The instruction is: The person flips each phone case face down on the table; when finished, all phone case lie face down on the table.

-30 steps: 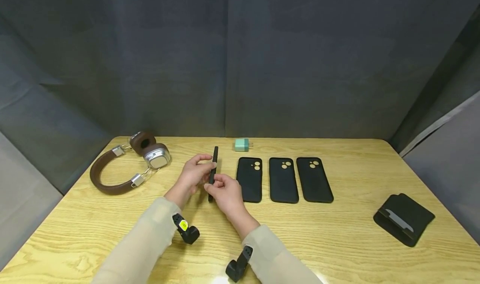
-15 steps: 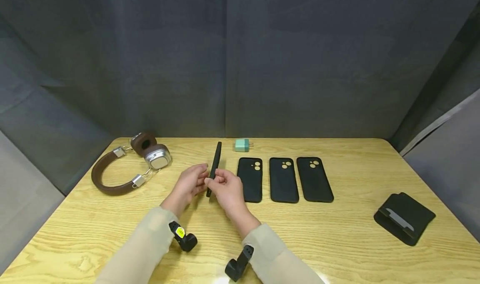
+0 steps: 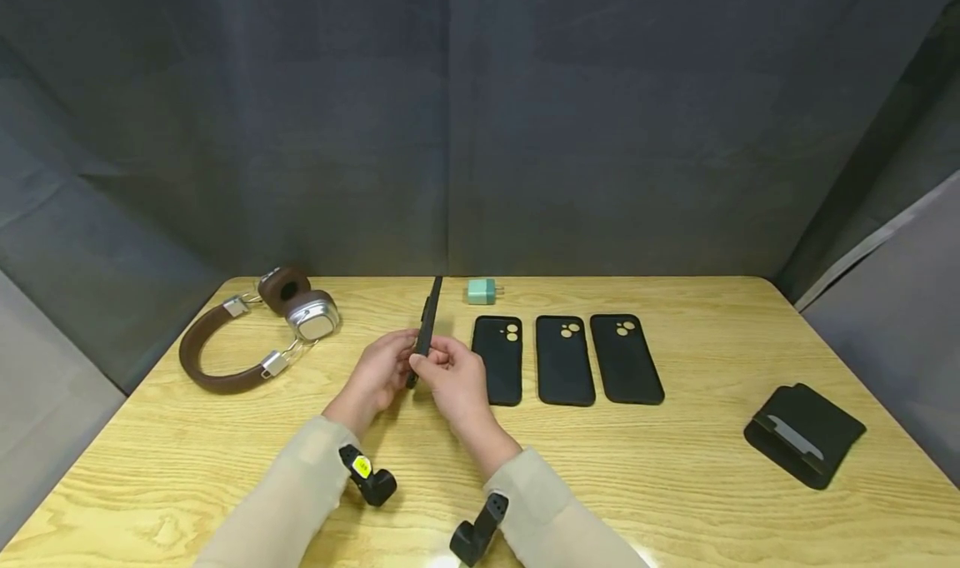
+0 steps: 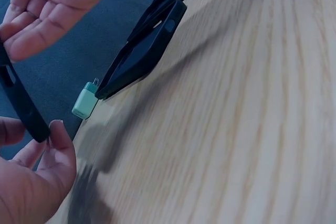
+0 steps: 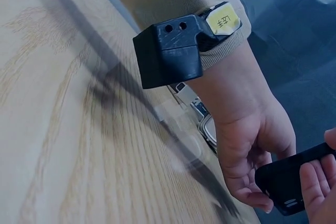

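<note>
A black phone case (image 3: 431, 311) is held on edge above the table, its narrow side toward me in the head view. My right hand (image 3: 457, 378) pinches it between thumb and fingers near the lower part. On the other side, my left hand (image 3: 377, 372) has its fingers at the case's near end. In the left wrist view, the left thumb and fingers (image 4: 59, 150) pinch a corner of the phone case (image 4: 25, 109). The right wrist view shows the phone case (image 5: 281, 179) between both hands, with cutouts at its lower end.
Three black phone cases (image 3: 497, 372) (image 3: 566, 372) (image 3: 628, 368) lie in a row at the right. Behind them is a green charger plug (image 3: 482, 291). Brown headphones (image 3: 225, 382) lie at the left, a black card wallet (image 3: 813, 422) at far right. A dark curtain (image 3: 600, 135) hangs behind.
The phone case has tilted, its far end moving up in view. My left hand let go of its upper part, moved back toward me and took hold at the near end.
</note>
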`<action>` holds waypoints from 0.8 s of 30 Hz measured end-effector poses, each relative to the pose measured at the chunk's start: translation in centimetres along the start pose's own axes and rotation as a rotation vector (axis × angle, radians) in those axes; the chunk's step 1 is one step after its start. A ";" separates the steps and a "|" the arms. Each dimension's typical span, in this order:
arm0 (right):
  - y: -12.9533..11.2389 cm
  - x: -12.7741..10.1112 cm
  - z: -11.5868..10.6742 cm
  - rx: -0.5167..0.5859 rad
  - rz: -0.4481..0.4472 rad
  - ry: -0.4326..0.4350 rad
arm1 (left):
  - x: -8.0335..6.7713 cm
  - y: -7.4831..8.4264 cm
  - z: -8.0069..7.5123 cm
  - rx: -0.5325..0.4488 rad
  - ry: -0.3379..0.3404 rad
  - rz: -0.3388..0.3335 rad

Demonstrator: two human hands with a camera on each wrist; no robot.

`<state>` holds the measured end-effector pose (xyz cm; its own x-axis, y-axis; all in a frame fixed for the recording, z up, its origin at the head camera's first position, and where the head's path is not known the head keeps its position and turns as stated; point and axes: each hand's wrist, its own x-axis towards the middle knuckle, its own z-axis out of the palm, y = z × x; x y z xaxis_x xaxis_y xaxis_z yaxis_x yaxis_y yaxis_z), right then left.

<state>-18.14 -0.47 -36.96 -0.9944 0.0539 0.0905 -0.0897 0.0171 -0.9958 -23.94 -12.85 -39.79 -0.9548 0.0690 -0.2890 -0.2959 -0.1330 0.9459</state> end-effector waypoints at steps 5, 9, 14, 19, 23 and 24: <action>0.0 -0.1 0.0 0.004 0.006 0.005 | 0.0 0.1 -0.3 -0.022 0.000 0.010; 0.3 -0.1 0.0 0.022 0.006 -0.004 | -0.1 0.2 -0.3 -0.027 0.019 0.008; 0.6 -0.2 -0.2 0.045 0.005 -0.019 | 0.0 0.2 -0.7 -0.033 0.036 0.036; 0.7 -0.3 -0.4 0.026 0.013 -0.007 | 0.0 0.4 -1.1 -0.043 0.074 0.060; 1.7 0.0 -0.5 -0.002 0.014 0.005 | -0.2 0.5 -1.3 -0.067 0.112 0.078; 1.8 0.0 -0.5 -0.012 0.011 0.008 | -0.3 0.5 -1.3 -0.075 0.122 0.080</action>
<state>-18.24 0.06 -38.74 -0.9949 0.0625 0.0797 -0.0780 0.0287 -0.9965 -23.88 -14.24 -39.42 -0.9703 -0.0646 -0.2330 -0.2154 -0.2069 0.9544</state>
